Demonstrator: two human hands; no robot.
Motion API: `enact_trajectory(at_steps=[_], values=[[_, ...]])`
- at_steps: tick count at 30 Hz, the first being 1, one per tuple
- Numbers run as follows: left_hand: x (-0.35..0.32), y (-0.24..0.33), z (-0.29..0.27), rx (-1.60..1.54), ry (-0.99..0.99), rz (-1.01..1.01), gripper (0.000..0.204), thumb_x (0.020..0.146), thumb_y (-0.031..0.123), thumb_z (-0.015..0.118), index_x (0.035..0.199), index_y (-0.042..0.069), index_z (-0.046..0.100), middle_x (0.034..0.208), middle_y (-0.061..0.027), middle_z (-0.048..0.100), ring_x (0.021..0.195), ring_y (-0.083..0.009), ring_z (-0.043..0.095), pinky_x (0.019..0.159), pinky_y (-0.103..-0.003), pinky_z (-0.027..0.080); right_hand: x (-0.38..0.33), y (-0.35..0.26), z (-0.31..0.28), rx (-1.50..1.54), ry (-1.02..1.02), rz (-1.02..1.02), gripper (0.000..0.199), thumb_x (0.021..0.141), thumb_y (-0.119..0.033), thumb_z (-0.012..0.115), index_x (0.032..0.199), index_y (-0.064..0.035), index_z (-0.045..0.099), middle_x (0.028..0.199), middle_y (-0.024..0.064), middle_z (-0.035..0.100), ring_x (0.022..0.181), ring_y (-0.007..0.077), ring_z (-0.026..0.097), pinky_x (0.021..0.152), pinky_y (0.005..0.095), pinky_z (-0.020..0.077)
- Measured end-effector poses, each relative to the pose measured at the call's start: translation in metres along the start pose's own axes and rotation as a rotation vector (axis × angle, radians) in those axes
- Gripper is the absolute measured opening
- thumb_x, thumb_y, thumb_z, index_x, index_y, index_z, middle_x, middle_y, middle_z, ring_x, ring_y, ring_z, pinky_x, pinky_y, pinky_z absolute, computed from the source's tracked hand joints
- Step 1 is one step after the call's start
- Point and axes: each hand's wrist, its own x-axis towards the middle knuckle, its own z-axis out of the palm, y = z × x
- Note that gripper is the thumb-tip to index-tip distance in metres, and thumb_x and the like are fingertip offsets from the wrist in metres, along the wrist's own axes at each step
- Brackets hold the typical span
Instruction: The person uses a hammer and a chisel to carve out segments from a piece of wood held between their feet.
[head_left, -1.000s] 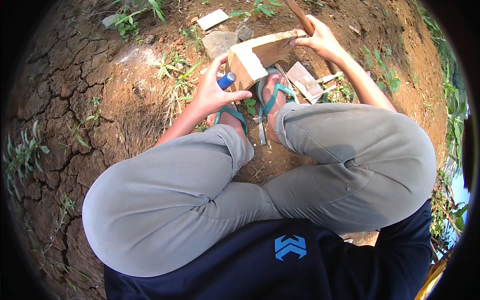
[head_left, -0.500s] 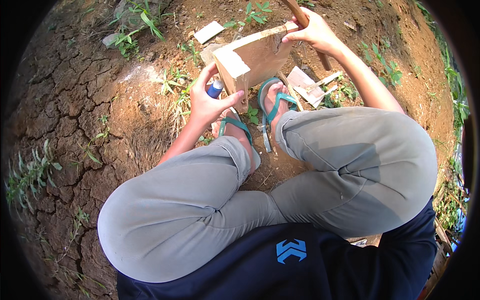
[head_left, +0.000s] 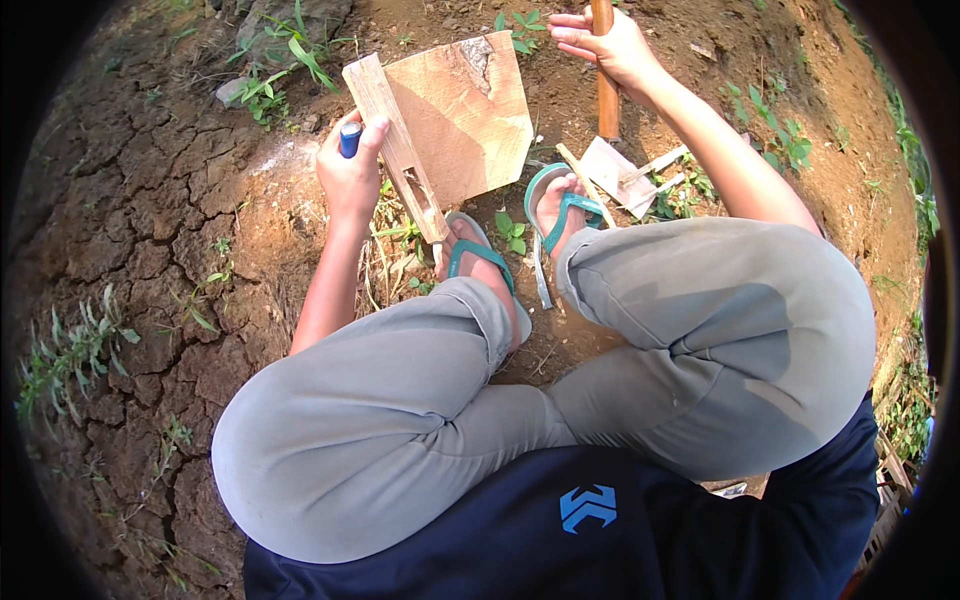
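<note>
My left hand (head_left: 347,185) is closed around a blue cylindrical handle (head_left: 349,140) with a pale end; whatever lies below it is hidden. The same hand grips the edge of a thick wooden board (head_left: 460,120), thumb against the narrow side. That side (head_left: 392,140) has a slot cut near its lower end, and the broad face turns toward my right. Up at the right, my right hand (head_left: 628,50) holds a brown wooden handle (head_left: 607,100), upright in view, between thumb and palm. Its fingers reach out past the handle; the handle's top runs out of view.
My sandalled feet (head_left: 478,262) rest on the soil just below the board. Pale wood offcuts (head_left: 612,170) and thin sticks lie by the right foot. Cracked earth (head_left: 130,220) spreads at the left, with weeds (head_left: 75,345) and a grey stone (head_left: 232,92).
The board has swung round and moved left, now showing its broad face and slotted edge. My left hand rose with it. The wooden handle has straightened upright, and my right hand has come off the board.
</note>
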Motion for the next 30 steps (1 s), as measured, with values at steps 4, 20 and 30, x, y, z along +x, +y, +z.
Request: enact_trajectory(at_steps=[4, 20, 30], values=[[0.011, -0.024, -0.027, 0.039, 0.058, -0.124, 0.056, 0.091, 0.049, 0.066, 0.108, -0.004, 0.073, 0.079, -0.0051, 0.068, 0.068, -0.0099, 0.06, 0.06, -0.026, 0.045, -0.019, 0.017, -0.003, -0.062, -0.031, 0.091, 0.043, 0.092, -0.015, 0.079, 0.126, 0.0002, 0.059, 0.129, 0.0152, 0.067, 0.111, 0.017, 0.069, 0.095, 0.0279, 0.059], [0.003, 0.003, -0.002, -0.43, 0.212, -0.291, 0.05, 0.094, 0.06, 0.051, 0.107, 0.012, 0.056, 0.085, 0.0019, 0.055, 0.057, -0.0059, 0.04, 0.047, -0.022, 0.031, -0.065, 0.003, 0.063, -0.001, -0.131, 0.467, 0.062, 0.087, -0.035, 0.084, 0.125, 0.002, 0.052, 0.122, 0.0173, 0.066, 0.113, 0.0236, 0.069, 0.089, 0.0362, 0.0627], [-0.012, 0.004, 0.021, -0.437, 0.129, -0.296, 0.065, 0.094, 0.067, 0.047, 0.121, 0.009, 0.057, 0.103, -0.0065, 0.066, 0.054, -0.0071, 0.039, 0.046, -0.023, 0.031, -0.049, 0.012, 0.075, 0.314, 0.076, 0.357, 0.043, 0.084, -0.016, 0.086, 0.107, 0.0042, 0.055, 0.107, 0.0179, 0.071, 0.098, 0.0232, 0.074, 0.082, 0.0337, 0.0647]])
